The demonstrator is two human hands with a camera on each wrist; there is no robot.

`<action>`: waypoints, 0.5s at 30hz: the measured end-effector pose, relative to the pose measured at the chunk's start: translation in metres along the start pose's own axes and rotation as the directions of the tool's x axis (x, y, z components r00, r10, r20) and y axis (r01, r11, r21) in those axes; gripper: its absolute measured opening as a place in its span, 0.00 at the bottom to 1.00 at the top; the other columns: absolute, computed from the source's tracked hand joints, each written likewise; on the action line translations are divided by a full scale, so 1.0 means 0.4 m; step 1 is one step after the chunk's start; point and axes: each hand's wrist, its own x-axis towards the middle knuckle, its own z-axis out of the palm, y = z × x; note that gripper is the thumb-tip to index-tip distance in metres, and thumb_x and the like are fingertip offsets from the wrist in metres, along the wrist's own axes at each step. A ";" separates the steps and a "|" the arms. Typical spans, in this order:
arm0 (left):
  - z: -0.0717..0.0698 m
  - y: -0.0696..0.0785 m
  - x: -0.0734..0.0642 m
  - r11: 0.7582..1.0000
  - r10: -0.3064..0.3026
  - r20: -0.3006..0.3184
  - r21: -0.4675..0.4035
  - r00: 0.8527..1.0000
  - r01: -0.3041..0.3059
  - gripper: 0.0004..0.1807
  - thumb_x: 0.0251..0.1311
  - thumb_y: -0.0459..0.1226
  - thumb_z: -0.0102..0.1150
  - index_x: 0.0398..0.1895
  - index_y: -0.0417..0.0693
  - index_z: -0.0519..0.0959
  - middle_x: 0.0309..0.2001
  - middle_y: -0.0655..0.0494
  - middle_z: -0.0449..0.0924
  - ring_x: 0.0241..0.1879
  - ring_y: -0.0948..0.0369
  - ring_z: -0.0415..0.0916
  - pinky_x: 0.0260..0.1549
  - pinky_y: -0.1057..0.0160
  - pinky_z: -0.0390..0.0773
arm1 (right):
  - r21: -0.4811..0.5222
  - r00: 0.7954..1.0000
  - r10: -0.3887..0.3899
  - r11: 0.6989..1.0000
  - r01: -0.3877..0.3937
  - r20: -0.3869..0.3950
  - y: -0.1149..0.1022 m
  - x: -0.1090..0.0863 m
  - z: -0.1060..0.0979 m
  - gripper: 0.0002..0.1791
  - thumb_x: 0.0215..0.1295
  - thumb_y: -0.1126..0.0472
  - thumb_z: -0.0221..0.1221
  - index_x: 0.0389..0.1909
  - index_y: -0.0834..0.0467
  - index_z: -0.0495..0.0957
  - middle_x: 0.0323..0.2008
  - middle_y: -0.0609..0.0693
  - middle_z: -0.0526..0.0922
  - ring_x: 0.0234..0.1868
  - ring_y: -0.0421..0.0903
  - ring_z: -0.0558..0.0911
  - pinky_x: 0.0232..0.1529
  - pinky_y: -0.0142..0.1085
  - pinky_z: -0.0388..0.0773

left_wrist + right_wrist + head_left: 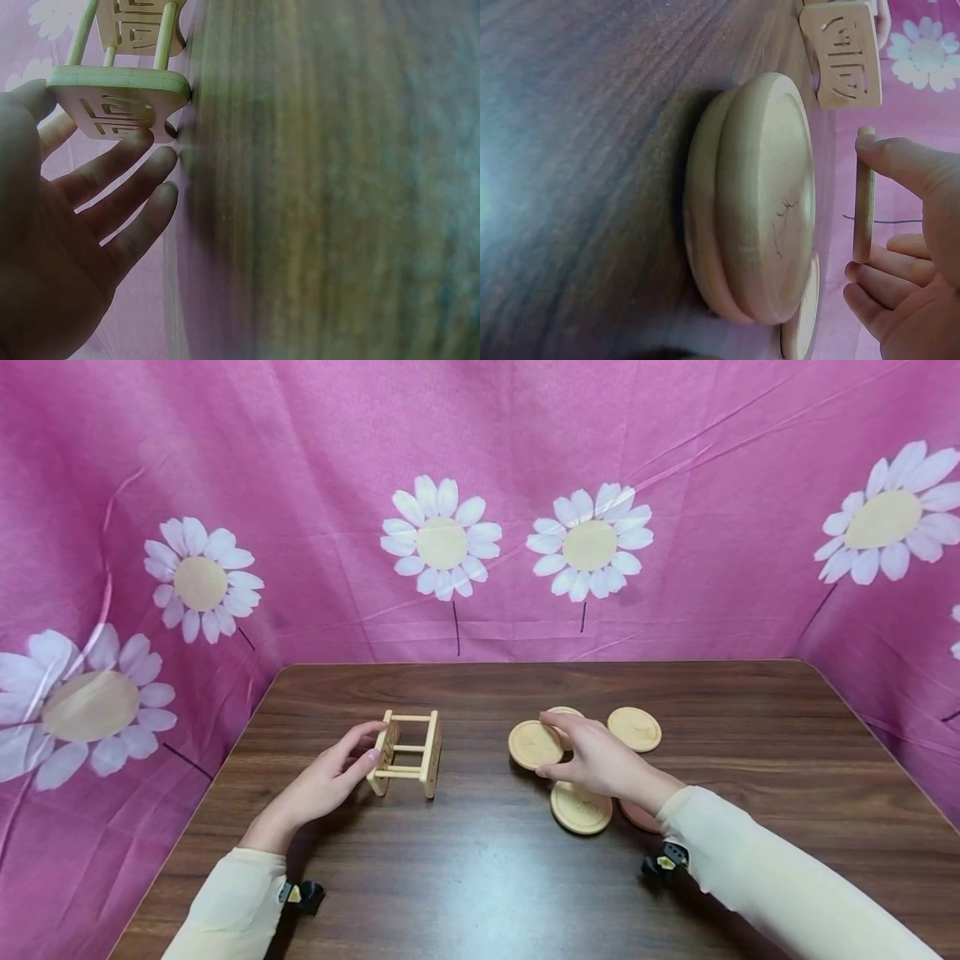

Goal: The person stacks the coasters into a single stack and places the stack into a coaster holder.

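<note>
My left hand (326, 785) holds a small wooden coaster rack (432, 752) by its left side panel. In the left wrist view, cut-out patterns show on that rack's panels (120, 79), joined by round bars. A round wooden coaster (536, 745) is pinched by its edge between the thumb and fingers of my right hand (600, 764); the right wrist view shows it edge-on and raised off the table. Below this hand a pale coaster (581, 808) lies on top of another, as the right wrist view shows. One more coaster (564, 713) is partly hidden behind my right hand.
Toward the back right lies another pale coaster (634, 729). A reddish-brown coaster (641, 817) is mostly covered by my right forearm. The dark wooden table (480, 860) meets a pink cloth (510, 427) with white flowers along its back and sides.
</note>
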 end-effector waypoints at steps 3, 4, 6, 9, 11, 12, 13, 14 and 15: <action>0.000 -0.001 0.001 1.000 -0.005 0.002 0.001 1.000 0.005 0.24 0.85 0.41 0.50 0.79 0.53 0.67 0.63 0.41 0.85 0.62 0.45 0.83 0.63 0.38 0.79 | 0.006 1.000 -0.014 1.000 0.014 -0.019 0.001 -0.015 -0.008 0.40 0.60 0.58 0.78 0.69 0.72 0.75 0.65 0.67 0.84 0.66 0.64 0.83 0.68 0.59 0.78; 0.000 -0.001 0.001 1.000 -0.006 0.002 0.002 1.000 0.006 0.24 0.85 0.41 0.50 0.79 0.53 0.67 0.63 0.41 0.85 0.63 0.45 0.83 0.63 0.38 0.78 | 0.003 1.000 -0.018 1.000 0.018 -0.024 0.002 -0.020 -0.010 0.40 0.60 0.58 0.79 0.69 0.72 0.75 0.64 0.67 0.84 0.66 0.64 0.83 0.68 0.59 0.78; 0.001 -0.001 0.002 1.000 -0.005 0.003 0.001 1.000 0.005 0.24 0.85 0.41 0.50 0.79 0.53 0.67 0.63 0.40 0.85 0.63 0.44 0.83 0.63 0.37 0.78 | 0.002 0.999 -0.022 1.000 0.022 -0.034 0.005 -0.031 -0.012 0.40 0.60 0.59 0.79 0.69 0.71 0.75 0.64 0.67 0.84 0.65 0.63 0.84 0.67 0.59 0.79; 0.001 -0.001 0.002 1.000 -0.006 0.002 0.000 1.000 0.006 0.24 0.85 0.41 0.50 0.79 0.53 0.67 0.63 0.40 0.84 0.63 0.44 0.83 0.63 0.37 0.78 | 0.002 0.999 -0.009 1.000 0.009 -0.043 0.009 -0.048 -0.014 0.40 0.59 0.59 0.79 0.70 0.70 0.75 0.64 0.65 0.85 0.62 0.60 0.86 0.63 0.57 0.81; 0.000 -0.001 0.001 1.000 -0.006 0.002 -0.002 1.000 0.006 0.24 0.85 0.41 0.50 0.79 0.53 0.67 0.63 0.40 0.84 0.63 0.43 0.83 0.63 0.37 0.78 | 0.023 0.999 0.011 1.000 -0.010 -0.044 0.011 -0.060 -0.015 0.41 0.60 0.58 0.79 0.70 0.70 0.75 0.65 0.64 0.84 0.62 0.59 0.86 0.64 0.57 0.81; -0.001 -0.001 0.001 1.000 -0.006 0.002 -0.002 1.000 0.006 0.24 0.85 0.41 0.50 0.79 0.53 0.67 0.63 0.39 0.84 0.63 0.43 0.82 0.63 0.37 0.78 | 0.031 0.999 0.019 0.999 -0.018 -0.044 0.012 -0.066 -0.016 0.41 0.60 0.58 0.79 0.70 0.69 0.75 0.66 0.63 0.84 0.63 0.58 0.85 0.64 0.57 0.80; -0.001 0.000 0.000 1.000 -0.007 0.003 -0.003 1.000 0.007 0.24 0.85 0.41 0.50 0.79 0.52 0.67 0.63 0.39 0.84 0.63 0.43 0.82 0.63 0.37 0.78 | 0.036 0.999 0.027 0.999 -0.025 -0.045 0.013 -0.071 -0.016 0.41 0.60 0.58 0.79 0.71 0.69 0.75 0.66 0.63 0.84 0.63 0.58 0.85 0.65 0.57 0.80; -0.001 0.000 0.000 1.000 -0.005 0.005 -0.006 1.000 0.005 0.24 0.85 0.41 0.50 0.79 0.52 0.67 0.63 0.39 0.84 0.63 0.43 0.82 0.63 0.36 0.78 | 0.041 0.998 0.030 0.999 -0.028 -0.046 0.014 -0.076 -0.016 0.40 0.61 0.58 0.79 0.71 0.68 0.75 0.66 0.62 0.84 0.65 0.59 0.84 0.66 0.58 0.79; -0.002 0.001 0.000 1.000 -0.006 0.005 -0.006 1.000 0.006 0.24 0.85 0.41 0.50 0.79 0.52 0.67 0.63 0.39 0.84 0.63 0.43 0.82 0.63 0.36 0.78 | 0.040 0.998 0.030 0.999 -0.028 -0.049 0.015 -0.081 -0.017 0.40 0.61 0.57 0.79 0.71 0.68 0.75 0.67 0.62 0.84 0.65 0.59 0.84 0.67 0.58 0.78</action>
